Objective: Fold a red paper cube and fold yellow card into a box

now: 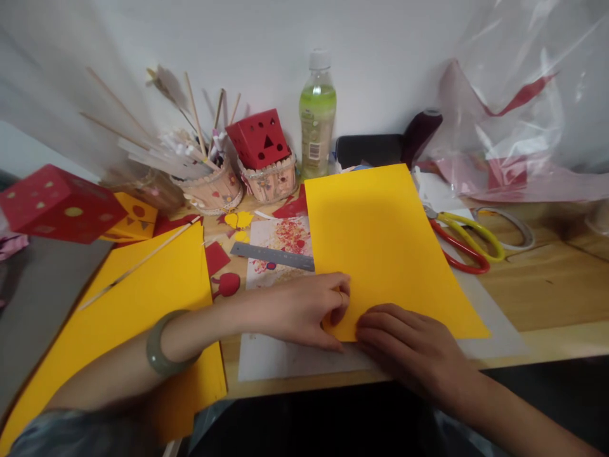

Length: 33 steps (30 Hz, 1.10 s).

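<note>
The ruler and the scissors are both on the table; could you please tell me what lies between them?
In the head view, a yellow sheet lies between the ruler and the scissors.

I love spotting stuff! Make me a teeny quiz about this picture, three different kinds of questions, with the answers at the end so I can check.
1. Pick one: which hand has a bangle on its wrist? A: the right. B: the left.

2. True or false: the bottle stands upright behind the yellow sheet that is beside the scissors.

3. Fill the gap: the scissors have one red handle and one ____ handle.

Key: 1. B, the left hand. 2. True. 3. yellow.
</note>
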### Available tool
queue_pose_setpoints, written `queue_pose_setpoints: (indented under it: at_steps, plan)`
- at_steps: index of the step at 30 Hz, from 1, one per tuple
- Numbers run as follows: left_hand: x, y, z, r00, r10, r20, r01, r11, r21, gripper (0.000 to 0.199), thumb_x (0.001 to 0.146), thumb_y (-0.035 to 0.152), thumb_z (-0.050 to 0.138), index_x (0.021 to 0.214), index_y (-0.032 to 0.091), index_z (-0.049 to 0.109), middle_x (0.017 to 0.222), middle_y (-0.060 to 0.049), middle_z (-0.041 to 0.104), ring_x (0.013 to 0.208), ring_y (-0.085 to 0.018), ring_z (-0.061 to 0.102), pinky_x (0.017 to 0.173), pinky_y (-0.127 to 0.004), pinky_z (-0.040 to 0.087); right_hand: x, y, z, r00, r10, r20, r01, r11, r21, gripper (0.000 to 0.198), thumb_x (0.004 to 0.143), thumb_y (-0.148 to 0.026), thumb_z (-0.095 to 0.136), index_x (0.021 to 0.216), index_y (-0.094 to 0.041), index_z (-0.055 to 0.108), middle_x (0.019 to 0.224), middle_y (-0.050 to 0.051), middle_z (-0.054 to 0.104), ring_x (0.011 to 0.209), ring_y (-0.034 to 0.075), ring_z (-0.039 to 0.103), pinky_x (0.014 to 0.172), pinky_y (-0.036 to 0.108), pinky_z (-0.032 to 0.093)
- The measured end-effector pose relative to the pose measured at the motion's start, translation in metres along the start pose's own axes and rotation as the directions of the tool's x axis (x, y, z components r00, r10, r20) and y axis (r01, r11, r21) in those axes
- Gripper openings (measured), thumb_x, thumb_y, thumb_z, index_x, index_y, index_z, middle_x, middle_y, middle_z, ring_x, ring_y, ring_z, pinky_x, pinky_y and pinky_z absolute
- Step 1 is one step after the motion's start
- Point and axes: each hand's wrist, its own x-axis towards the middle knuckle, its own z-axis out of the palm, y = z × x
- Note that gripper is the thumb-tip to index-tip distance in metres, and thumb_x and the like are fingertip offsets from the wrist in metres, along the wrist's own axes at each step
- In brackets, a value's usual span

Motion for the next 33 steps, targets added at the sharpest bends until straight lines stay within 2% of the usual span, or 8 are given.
queue_pose_setpoints:
  at_steps: [2, 6, 12, 17, 23, 29, 33]
  plan:
    - [0.000, -0.005, -0.002, 0.999, 0.046, 0.015, -0.045, 0.998, -0.037, 0.021, 0.078, 0.032, 0.070, 0.079, 0.015, 0.057, 0.108, -0.006, 0.055, 0.108, -0.022, 0.054, 0.091, -0.029, 0.043, -0.001, -0.001, 0.003, 1.000, 0.030, 0.008, -0.031, 0.999, 0.040, 0.012, 0.091, -0.017, 0.047, 0.093, -0.016, 0.059, 0.090, 0.004, 0.066, 0.084, 0.016, 0.059, 0.064, 0.027, 0.049]
    - [0.001, -0.016, -0.005, 0.991, 0.128, 0.043, -0.123, 0.986, -0.112, 0.003, 0.085, 0.015, 0.059, 0.082, 0.016, 0.059, 0.109, -0.006, 0.054, 0.112, -0.018, 0.052, 0.095, -0.028, 0.041, -0.002, -0.002, 0.003, 0.999, 0.033, 0.014, -0.033, 0.999, 0.000, 0.016, 0.092, -0.017, 0.043, 0.095, -0.016, 0.059, 0.091, 0.005, 0.066, 0.086, 0.017, 0.059, 0.067, 0.028, 0.049]
    - [0.002, -0.020, -0.006, 0.989, 0.140, 0.044, -0.135, 0.985, -0.106, 0.008, 0.080, 0.006, 0.060, 0.081, 0.014, 0.059, 0.111, -0.008, 0.052, 0.112, -0.020, 0.051, 0.094, -0.029, 0.042, 0.008, -0.011, -0.001, 0.999, -0.020, 0.032, 0.025, 0.989, -0.147, 0.032, 0.096, -0.019, 0.030, 0.095, -0.015, 0.062, 0.089, 0.005, 0.068, 0.085, 0.018, 0.061, 0.067, 0.028, 0.051]
    - [0.003, -0.021, -0.006, 0.989, 0.121, 0.088, -0.111, 0.987, -0.114, 0.013, 0.077, 0.003, 0.061, 0.074, 0.015, 0.058, 0.110, -0.006, 0.051, 0.110, -0.019, 0.052, 0.093, -0.029, 0.042, 0.012, -0.020, 0.002, 0.998, -0.064, -0.016, 0.058, 0.964, -0.260, 0.037, 0.093, -0.011, 0.026, 0.094, -0.013, 0.064, 0.090, 0.008, 0.069, 0.088, 0.018, 0.061, 0.070, 0.028, 0.051]
    - [0.004, -0.027, -0.004, 0.987, 0.149, 0.065, -0.139, 0.980, -0.140, 0.015, 0.075, 0.001, 0.062, 0.070, 0.014, 0.058, 0.108, -0.007, 0.052, 0.111, -0.021, 0.052, 0.095, -0.030, 0.042, 0.014, -0.036, 0.010, 0.997, 0.068, -0.036, -0.077, 0.921, -0.382, 0.034, 0.090, -0.008, 0.028, 0.096, -0.013, 0.062, 0.089, 0.010, 0.068, 0.084, 0.021, 0.059, 0.070, 0.032, 0.048]
    - [0.005, -0.028, -0.006, 0.982, 0.165, 0.090, -0.150, 0.978, -0.148, 0.019, 0.074, -0.001, 0.061, 0.066, 0.015, 0.059, 0.109, -0.006, 0.051, 0.110, -0.020, 0.051, 0.096, -0.031, 0.042, 0.008, -0.035, 0.020, 0.982, 0.182, -0.055, -0.190, 0.927, -0.324, 0.030, 0.088, -0.009, 0.032, 0.099, -0.015, 0.059, 0.090, 0.010, 0.065, 0.084, 0.023, 0.055, 0.066, 0.033, 0.049]
    - [0.006, -0.028, -0.007, 0.981, 0.162, 0.104, -0.148, 0.980, -0.135, 0.018, 0.073, 0.000, 0.063, 0.064, 0.015, 0.059, 0.109, -0.006, 0.051, 0.108, -0.020, 0.052, 0.094, -0.030, 0.043, 0.012, -0.027, 0.016, 0.990, 0.138, -0.007, -0.135, 0.961, -0.241, 0.027, 0.089, -0.011, 0.033, 0.097, -0.015, 0.058, 0.086, 0.009, 0.065, 0.078, 0.020, 0.054, 0.063, 0.032, 0.048]
